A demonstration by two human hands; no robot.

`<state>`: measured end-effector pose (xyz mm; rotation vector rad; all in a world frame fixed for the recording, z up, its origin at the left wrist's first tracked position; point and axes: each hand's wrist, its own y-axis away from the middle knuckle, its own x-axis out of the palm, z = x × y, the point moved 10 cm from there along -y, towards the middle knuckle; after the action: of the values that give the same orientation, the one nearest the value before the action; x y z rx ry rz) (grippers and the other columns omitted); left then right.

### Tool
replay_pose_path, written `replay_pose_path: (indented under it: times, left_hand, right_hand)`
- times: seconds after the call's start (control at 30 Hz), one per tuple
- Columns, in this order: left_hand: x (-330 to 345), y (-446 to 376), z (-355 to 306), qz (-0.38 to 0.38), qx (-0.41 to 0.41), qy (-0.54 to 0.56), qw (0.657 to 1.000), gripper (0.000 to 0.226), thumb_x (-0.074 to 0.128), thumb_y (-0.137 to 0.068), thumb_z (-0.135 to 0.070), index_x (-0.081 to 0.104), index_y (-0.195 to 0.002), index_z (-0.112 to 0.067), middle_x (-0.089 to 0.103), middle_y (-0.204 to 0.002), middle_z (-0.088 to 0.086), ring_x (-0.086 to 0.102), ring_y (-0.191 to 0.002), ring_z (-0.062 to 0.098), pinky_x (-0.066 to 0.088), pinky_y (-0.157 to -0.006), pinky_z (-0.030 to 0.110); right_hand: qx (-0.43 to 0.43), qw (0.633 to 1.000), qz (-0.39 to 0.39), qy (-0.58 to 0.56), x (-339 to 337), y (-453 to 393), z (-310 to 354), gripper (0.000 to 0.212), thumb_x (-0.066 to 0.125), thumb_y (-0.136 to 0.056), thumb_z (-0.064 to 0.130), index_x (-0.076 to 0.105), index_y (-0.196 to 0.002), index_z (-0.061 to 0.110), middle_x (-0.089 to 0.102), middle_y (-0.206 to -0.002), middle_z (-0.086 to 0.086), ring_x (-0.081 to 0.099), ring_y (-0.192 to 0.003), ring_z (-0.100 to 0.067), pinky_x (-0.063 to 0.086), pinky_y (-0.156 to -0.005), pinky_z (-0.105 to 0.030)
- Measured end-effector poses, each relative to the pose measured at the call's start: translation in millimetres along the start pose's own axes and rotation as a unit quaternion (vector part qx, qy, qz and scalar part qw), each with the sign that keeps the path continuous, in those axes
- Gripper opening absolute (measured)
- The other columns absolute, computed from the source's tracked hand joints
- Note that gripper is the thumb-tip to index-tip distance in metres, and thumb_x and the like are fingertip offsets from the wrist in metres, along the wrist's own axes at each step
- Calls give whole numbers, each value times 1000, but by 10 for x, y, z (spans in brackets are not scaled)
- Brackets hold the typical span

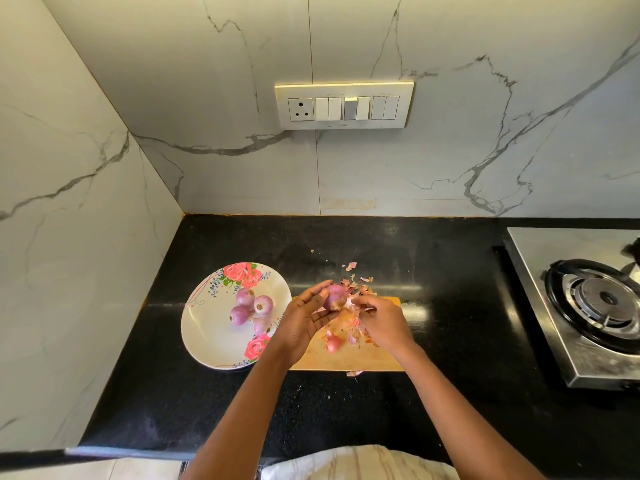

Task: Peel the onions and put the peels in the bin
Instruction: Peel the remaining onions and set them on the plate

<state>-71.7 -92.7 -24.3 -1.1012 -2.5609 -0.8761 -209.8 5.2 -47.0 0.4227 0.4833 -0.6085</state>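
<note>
The left hand (304, 318) cups a purple onion (334, 296) above the far end of the wooden chopping board (346, 358), fingers curled round it. The right hand (381, 318) pinches a strip of skin (349, 303) at the onion's side. That skin looks papery, light and brittle, likely to tear into flakes, so it is best taken near the root end and pulled in long strips. The bulb itself looks firm and smooth, probably slippery once bare, so a cradling hold suits it. Loose peels (356, 275) litter the board and the black counter (433, 271) beyond. Four peeled onions (254, 310) sit on the floral plate (207, 327); another small one (333, 344) lies on the board. No bin is in view.
</note>
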Motion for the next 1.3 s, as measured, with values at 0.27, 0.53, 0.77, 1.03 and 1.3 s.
replay_pose_path:
  times: [0.27, 0.53, 0.77, 1.03, 1.3]
  left_hand:
    - [-43, -46, -1, -44, -4, 26, 999, 29, 54, -104, -21, 65, -129, -10, 72, -123, 12, 71, -111, 28, 60, -87, 31]
    - [14, -46, -52, -59, 3, -52, 997, 33, 53, -103, -33, 66, -123, -9, 75, -112, 12, 74, -102, 27, 61, -84, 31]
    - [105, -49, -161, -54, 5, -56, 997, 42, 55, -100, -42, 65, -120, -7, 74, -110, 13, 75, -98, 25, 61, -84, 30]
    - [205, -68, -233, -37, -3, -34, 999, 40, 54, -103, -37, 66, -122, -3, 72, -114, 15, 73, -102, 24, 59, -92, 33]
    - [179, -74, -481, -25, 45, -83, 995, 28, 54, -103, -28, 62, -127, -14, 72, -116, 10, 73, -105, 25, 59, -91, 32]
  right_hand:
    - [-41, 998, -40, 13, -113, 61, 207, 16, 75, -92, 22, 67, -105, 26, 65, -102, 13, 62, -93, -1, 44, -71, -9]
    - [-103, 981, -52, -154, -186, 144, 551, 27, 80, -86, 27, 76, -113, 27, 73, -108, 15, 66, -104, -1, 54, -89, -20]
    - [-106, 971, -74, -203, -313, 99, 635, 12, 78, -88, 22, 79, -99, 18, 76, -95, 8, 69, -94, -5, 55, -85, -23]
    - [-143, 972, -107, -151, -428, 91, 856, 4, 70, -96, 23, 72, -99, 23, 71, -94, 13, 66, -92, 0, 51, -76, -11]
    - [-193, 973, -103, -71, -518, 77, 977, 22, 71, -94, 26, 75, -115, 21, 71, -108, 12, 65, -103, 0, 54, -85, -15]
